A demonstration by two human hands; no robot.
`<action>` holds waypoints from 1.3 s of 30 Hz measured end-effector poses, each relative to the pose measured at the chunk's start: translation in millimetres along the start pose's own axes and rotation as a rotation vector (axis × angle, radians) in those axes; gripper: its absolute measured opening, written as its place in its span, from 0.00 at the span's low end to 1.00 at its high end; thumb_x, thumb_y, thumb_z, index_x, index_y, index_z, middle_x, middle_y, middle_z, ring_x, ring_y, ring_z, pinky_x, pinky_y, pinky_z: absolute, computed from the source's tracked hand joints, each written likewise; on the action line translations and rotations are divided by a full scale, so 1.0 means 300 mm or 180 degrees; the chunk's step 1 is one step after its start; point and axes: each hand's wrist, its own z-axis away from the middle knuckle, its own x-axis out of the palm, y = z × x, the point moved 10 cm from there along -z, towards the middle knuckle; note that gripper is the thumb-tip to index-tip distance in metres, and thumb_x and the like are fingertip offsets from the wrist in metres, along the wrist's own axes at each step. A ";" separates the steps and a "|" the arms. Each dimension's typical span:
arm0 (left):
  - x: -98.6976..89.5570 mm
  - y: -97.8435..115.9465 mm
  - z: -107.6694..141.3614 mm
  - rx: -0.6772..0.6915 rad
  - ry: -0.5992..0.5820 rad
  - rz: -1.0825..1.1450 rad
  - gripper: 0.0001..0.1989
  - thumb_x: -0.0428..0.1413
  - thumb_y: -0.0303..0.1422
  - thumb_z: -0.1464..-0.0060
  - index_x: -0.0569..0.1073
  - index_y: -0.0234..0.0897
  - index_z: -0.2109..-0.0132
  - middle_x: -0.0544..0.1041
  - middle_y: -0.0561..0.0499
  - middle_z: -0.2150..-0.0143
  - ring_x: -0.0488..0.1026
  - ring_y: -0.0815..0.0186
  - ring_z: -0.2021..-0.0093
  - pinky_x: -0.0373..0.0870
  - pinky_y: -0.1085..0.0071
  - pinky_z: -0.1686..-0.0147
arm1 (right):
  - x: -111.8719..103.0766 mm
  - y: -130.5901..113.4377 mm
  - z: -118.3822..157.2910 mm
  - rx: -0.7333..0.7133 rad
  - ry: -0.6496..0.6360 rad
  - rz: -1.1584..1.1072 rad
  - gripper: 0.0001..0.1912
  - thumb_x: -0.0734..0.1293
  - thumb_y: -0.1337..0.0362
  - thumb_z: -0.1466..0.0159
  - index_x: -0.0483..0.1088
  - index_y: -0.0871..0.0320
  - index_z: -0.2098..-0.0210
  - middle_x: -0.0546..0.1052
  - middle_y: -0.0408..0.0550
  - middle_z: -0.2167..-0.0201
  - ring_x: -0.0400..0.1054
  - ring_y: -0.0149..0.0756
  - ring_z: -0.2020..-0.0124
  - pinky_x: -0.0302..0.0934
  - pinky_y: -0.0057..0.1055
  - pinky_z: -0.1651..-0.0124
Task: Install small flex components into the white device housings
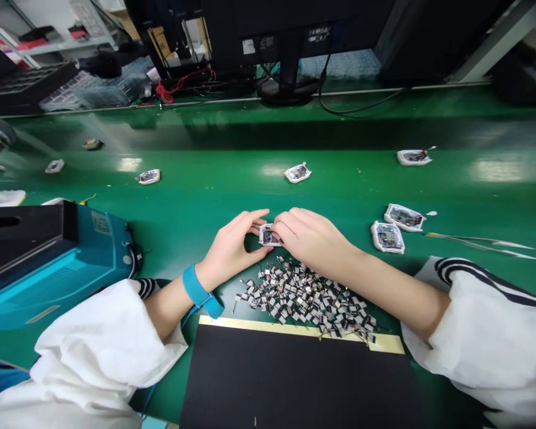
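Over the green surface (469, 202), the left hand (229, 244) and right hand (312, 238) gripped a white-framed circuit board (268, 235) between them. Other such boards (388, 236) lay apart, while a heap of small components (304, 298) remained loose

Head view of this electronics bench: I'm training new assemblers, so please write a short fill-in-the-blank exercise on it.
The left hand and right hand together hold a small white-framed ____.
The blue strap circles the person's ____ wrist.
The bench top is glossy ____.
The tweezers lie on the bench to the ____ of both hands.

Missing words: circuit board; left; green; right.
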 end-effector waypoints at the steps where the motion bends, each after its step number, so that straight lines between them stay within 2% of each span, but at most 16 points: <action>1: -0.001 0.001 0.000 -0.0005 0.0008 0.0022 0.26 0.57 0.27 0.55 0.59 0.34 0.48 0.70 0.48 0.60 0.69 0.69 0.60 0.70 0.71 0.58 | -0.006 -0.002 -0.001 -0.0027 0.0047 0.0021 0.11 0.55 0.68 0.37 0.67 0.63 0.70 0.67 0.49 0.73 0.57 0.36 0.69 0.52 0.32 0.66; 7: 0.001 -0.008 0.000 -0.0175 0.0045 0.0338 0.28 0.59 0.28 0.57 0.60 0.34 0.48 0.71 0.48 0.59 0.70 0.68 0.59 0.70 0.71 0.56 | -0.050 -0.009 0.003 -0.0194 0.0573 0.0087 0.14 0.55 0.67 0.37 0.66 0.62 0.75 0.66 0.47 0.76 0.54 0.33 0.73 0.50 0.30 0.69; 11: 0.009 -0.010 0.002 -0.0221 -0.0011 0.0577 0.28 0.59 0.27 0.58 0.60 0.35 0.48 0.71 0.48 0.59 0.71 0.69 0.61 0.70 0.72 0.56 | -0.063 -0.005 0.006 -0.0219 0.0757 0.0035 0.12 0.57 0.68 0.38 0.66 0.62 0.76 0.67 0.46 0.76 0.55 0.32 0.73 0.52 0.29 0.69; 15: 0.022 -0.006 0.005 -0.0223 -0.0113 0.0707 0.29 0.59 0.27 0.58 0.59 0.35 0.48 0.71 0.49 0.59 0.71 0.71 0.63 0.71 0.73 0.57 | -0.059 -0.002 0.007 -0.0197 0.0831 -0.0213 0.12 0.57 0.68 0.38 0.68 0.62 0.75 0.68 0.47 0.76 0.56 0.32 0.73 0.54 0.28 0.69; 20: 0.016 -0.005 0.008 -0.0255 -0.0040 0.0762 0.29 0.60 0.28 0.58 0.59 0.34 0.48 0.71 0.48 0.59 0.71 0.70 0.64 0.71 0.73 0.58 | -0.050 0.032 0.017 0.0001 0.0951 -0.1209 0.11 0.56 0.72 0.38 0.69 0.65 0.68 0.70 0.49 0.71 0.59 0.32 0.70 0.58 0.27 0.67; 23: 0.002 -0.002 0.008 -0.0250 0.0076 0.0609 0.28 0.60 0.28 0.59 0.60 0.33 0.50 0.71 0.49 0.61 0.71 0.71 0.65 0.71 0.74 0.59 | -0.051 0.028 0.018 -0.0055 0.0877 -0.1238 0.13 0.54 0.72 0.37 0.69 0.66 0.64 0.71 0.50 0.69 0.60 0.33 0.69 0.58 0.28 0.66; 28: -0.008 0.005 0.008 -0.0213 0.0161 0.0444 0.27 0.60 0.26 0.60 0.61 0.33 0.51 0.72 0.50 0.62 0.71 0.72 0.67 0.71 0.74 0.58 | -0.059 0.041 0.007 0.0155 0.0801 -0.0710 0.13 0.56 0.68 0.37 0.69 0.64 0.71 0.71 0.50 0.73 0.59 0.34 0.72 0.57 0.30 0.68; 36: -0.016 -0.005 0.011 -0.0384 0.0333 0.0963 0.24 0.61 0.29 0.59 0.63 0.33 0.53 0.72 0.48 0.62 0.72 0.70 0.64 0.72 0.74 0.60 | -0.042 0.096 0.017 0.0563 0.1166 -0.1859 0.05 0.61 0.70 0.41 0.67 0.63 0.72 0.70 0.48 0.73 0.60 0.31 0.70 0.57 0.29 0.66; 39: -0.008 -0.022 0.013 -0.0474 0.0349 0.1118 0.23 0.61 0.28 0.60 0.64 0.33 0.55 0.73 0.48 0.63 0.72 0.69 0.64 0.72 0.75 0.60 | -0.015 0.106 0.016 0.0665 0.1039 -0.1875 0.05 0.63 0.68 0.41 0.67 0.62 0.73 0.70 0.46 0.72 0.59 0.31 0.70 0.57 0.29 0.66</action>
